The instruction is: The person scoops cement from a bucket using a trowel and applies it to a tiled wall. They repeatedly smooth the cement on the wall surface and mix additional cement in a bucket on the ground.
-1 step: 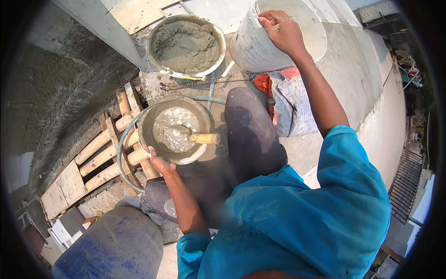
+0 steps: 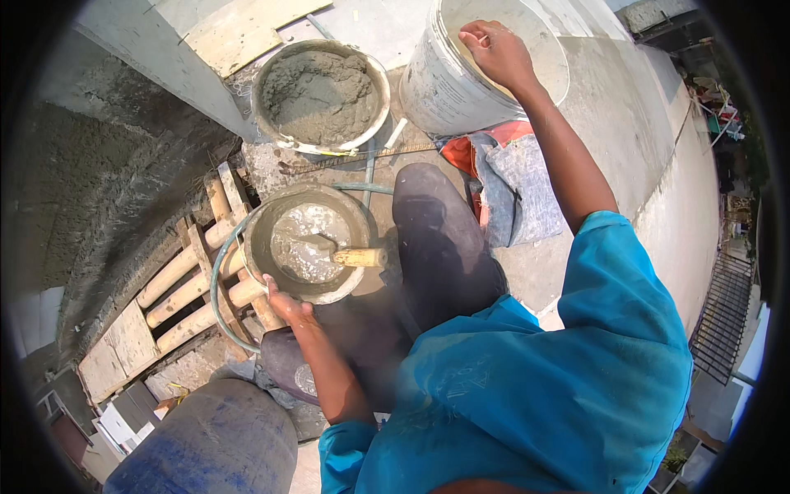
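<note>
Hand (right) (image 2: 498, 58), loosely curled, grip unclear, now sits farther over white plastic bucket (image 2: 432, 95); left hand (image 2: 288, 306), half-open, touches slurry-coated round pail (image 2: 358, 228).

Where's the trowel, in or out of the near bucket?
In: its blade rests in wet grey mix within the bucket, handle crossing the rim.

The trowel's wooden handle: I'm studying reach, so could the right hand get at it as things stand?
Probably yes: the wooden handle sticks out over the edge of the bucket, uncovered. The right hand, at the white pail, would likely need to swing back past the knee.
</note>
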Demonstrator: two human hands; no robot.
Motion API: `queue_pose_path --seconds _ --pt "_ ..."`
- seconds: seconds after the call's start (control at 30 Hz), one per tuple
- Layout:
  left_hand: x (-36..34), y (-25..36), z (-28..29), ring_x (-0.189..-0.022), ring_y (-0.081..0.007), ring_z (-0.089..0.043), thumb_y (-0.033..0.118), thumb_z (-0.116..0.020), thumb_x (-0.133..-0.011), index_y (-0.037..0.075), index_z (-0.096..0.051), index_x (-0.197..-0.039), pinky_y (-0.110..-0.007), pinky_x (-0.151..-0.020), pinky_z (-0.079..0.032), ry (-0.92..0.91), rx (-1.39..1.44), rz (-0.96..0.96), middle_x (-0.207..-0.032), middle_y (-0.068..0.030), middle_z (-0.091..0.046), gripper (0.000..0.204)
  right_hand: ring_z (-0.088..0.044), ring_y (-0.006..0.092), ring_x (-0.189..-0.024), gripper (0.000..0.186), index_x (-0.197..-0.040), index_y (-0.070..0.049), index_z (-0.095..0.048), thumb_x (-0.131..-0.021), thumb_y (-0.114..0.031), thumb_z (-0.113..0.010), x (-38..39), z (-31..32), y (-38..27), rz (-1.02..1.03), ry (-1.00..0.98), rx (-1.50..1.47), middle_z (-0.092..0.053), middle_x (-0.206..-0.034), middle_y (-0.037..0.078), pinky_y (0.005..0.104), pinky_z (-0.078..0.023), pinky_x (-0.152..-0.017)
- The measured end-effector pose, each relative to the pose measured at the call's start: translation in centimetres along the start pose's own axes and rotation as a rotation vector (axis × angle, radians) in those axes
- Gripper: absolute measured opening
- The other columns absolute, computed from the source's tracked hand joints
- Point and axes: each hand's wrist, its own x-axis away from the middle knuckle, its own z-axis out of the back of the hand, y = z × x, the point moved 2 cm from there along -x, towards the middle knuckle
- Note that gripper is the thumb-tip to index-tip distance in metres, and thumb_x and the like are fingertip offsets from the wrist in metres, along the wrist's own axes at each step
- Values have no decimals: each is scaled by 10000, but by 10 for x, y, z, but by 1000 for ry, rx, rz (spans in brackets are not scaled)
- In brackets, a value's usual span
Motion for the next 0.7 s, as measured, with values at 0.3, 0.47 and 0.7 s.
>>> queue_pose_path --seconds 0.3,0.47,0.7 --pt "19 10 -1 -1121 -284 -619 355 -531 -1043 -12 -566 -1346 -421 -994 -505 131 39 20 -1270 -132 -633 477 -593 389 -1231 809 -1466 -45 -452 -795 -360 -776 -104 -187 125 90 -929 332 -602 -1342 249 470 -491 -1010" --pt "5 27 -13 -1291 -266 -489 347 -671 -962 96 -561 -1436 -407 -1094 -351 328 -308 -83 -1366 -145 -596 547 -610 375 -1178 714 -1406 -41 -487 -821 -350 -756 -63 -233 160 -31 -860 234 -616 -1294 236 454 -511 -967" --pt "49 18 -23 -1239 -193 -528 363 -670 -967 106 -609 -1394 -330 -1022 -406 387 -132 -52 -1335 -105 -621 502 -633 355 -1105 586 -1322 -36 -534 -858 -335 -729 -67 -257 159 -146 -828 277 -637 -1226 217 431 -538 -907"
